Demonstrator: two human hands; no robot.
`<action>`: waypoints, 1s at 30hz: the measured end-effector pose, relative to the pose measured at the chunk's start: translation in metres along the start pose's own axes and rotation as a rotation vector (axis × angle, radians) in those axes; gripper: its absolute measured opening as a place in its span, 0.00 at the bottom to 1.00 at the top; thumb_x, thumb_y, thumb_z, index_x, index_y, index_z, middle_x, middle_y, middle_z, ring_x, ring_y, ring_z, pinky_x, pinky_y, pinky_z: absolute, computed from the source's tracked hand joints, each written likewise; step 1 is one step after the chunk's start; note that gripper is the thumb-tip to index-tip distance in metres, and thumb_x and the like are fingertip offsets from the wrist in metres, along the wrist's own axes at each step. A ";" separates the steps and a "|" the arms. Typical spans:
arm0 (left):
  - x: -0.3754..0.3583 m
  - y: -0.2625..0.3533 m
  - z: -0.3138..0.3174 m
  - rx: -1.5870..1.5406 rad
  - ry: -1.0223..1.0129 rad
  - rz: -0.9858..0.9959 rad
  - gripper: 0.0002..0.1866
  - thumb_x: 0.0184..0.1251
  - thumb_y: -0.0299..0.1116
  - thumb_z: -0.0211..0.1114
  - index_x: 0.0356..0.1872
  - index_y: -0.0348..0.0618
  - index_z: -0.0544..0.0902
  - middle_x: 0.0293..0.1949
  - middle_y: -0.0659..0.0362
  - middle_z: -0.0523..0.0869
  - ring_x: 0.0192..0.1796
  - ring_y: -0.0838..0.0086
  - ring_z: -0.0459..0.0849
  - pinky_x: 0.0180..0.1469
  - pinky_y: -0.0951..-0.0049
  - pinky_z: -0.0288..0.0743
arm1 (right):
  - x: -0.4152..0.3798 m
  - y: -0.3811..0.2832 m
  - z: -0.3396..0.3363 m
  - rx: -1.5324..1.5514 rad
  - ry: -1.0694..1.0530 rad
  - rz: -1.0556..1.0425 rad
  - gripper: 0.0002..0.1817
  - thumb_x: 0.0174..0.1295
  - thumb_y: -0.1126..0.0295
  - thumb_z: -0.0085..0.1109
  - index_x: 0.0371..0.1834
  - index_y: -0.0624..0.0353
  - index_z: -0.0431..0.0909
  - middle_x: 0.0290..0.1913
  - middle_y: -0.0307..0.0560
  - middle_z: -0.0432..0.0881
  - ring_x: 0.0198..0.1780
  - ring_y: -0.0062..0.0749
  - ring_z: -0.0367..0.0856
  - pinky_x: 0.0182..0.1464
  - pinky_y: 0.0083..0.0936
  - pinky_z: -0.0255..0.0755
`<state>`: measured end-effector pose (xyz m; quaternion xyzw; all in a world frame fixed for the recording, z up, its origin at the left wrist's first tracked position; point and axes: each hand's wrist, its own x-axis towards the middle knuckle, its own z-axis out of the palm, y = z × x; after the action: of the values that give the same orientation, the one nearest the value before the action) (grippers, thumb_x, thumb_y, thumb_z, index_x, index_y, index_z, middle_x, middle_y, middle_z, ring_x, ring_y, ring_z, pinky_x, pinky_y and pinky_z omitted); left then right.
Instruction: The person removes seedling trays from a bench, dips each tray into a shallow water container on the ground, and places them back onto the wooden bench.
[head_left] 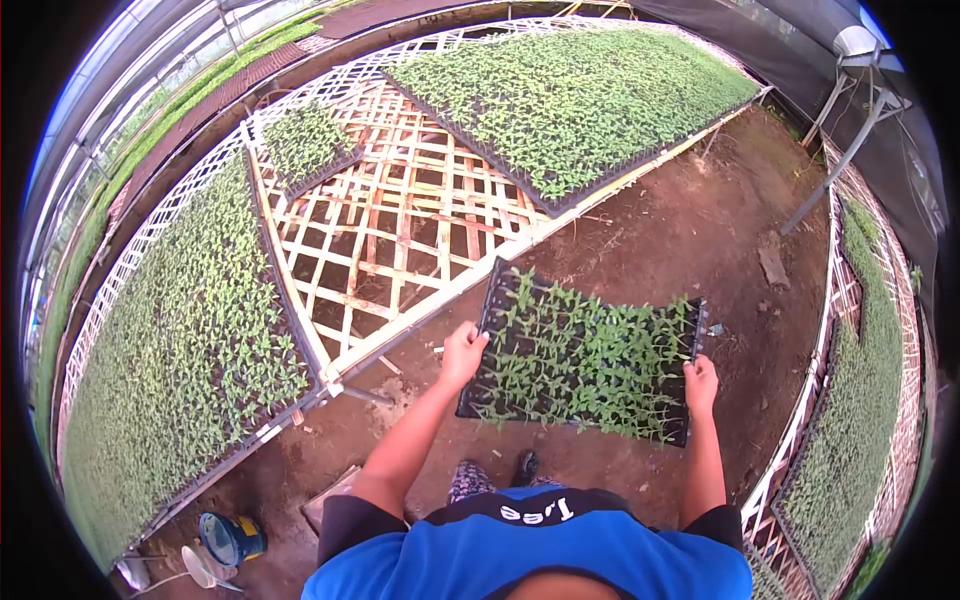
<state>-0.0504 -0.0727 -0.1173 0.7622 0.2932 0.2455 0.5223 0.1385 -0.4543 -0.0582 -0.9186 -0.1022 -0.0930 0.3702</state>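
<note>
A black tray of green seedlings (pixel 590 360) is held up level in front of my body, above the dirt floor. My left hand (pixel 465 352) grips its left edge, with the fingers closed round the rim. On the opposite side my right hand (pixel 702 380) is closed on the right edge. The seedlings stand in rows, thinner toward the left of the tray, with dark soil showing between them. The tray's far left corner is close to the wooden edge of the lattice bench (pixel 450 290).
More seedling trays cover the bench's far part (pixel 580 110) and left part (pixel 190 370); a single tray (pixel 305 145) sits on the lattice. A blue bucket (pixel 222 540) stands at lower left. Another planted bench (pixel 850 430) runs along the right, near a metal post (pixel 835 175).
</note>
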 end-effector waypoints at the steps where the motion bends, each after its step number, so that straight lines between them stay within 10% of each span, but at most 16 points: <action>1: 0.027 0.035 -0.005 0.003 -0.009 0.056 0.14 0.49 0.30 0.60 0.17 0.38 0.63 0.13 0.56 0.67 0.19 0.76 0.63 0.24 0.73 0.62 | 0.011 -0.002 -0.011 0.038 0.035 0.052 0.13 0.48 0.73 0.53 0.15 0.63 0.58 0.20 0.42 0.65 0.22 0.26 0.60 0.27 0.22 0.59; 6: 0.180 0.109 -0.048 0.175 -0.052 0.184 0.13 0.49 0.34 0.60 0.18 0.38 0.67 0.16 0.55 0.71 0.21 0.72 0.69 0.27 0.71 0.65 | 0.045 -0.076 0.002 0.605 0.005 0.096 0.14 0.53 0.74 0.50 0.15 0.52 0.57 0.19 0.27 0.55 0.23 0.12 0.49 0.25 0.13 0.46; 13: 0.391 0.122 -0.138 0.803 0.127 0.423 0.11 0.53 0.39 0.57 0.33 0.44 0.74 0.28 0.50 0.79 0.35 0.57 0.78 0.38 0.61 0.69 | 0.077 -0.200 0.161 1.126 -0.208 0.259 0.13 0.52 0.77 0.53 0.16 0.52 0.62 0.25 0.29 0.68 0.26 0.10 0.60 0.31 0.12 0.54; 30: 0.693 -0.055 -0.161 0.954 -0.033 0.075 0.12 0.53 0.45 0.57 0.30 0.49 0.75 0.31 0.54 0.80 0.37 0.61 0.78 0.38 0.61 0.69 | 0.099 -0.268 0.360 1.028 -0.347 0.814 0.04 0.54 0.73 0.54 0.25 0.53 0.69 0.28 0.32 0.74 0.29 0.15 0.71 0.29 0.14 0.66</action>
<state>0.3197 0.5355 -0.0684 0.9308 0.3370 0.0902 0.1094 0.1990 -0.0018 -0.1118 -0.5928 0.1628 0.2628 0.7436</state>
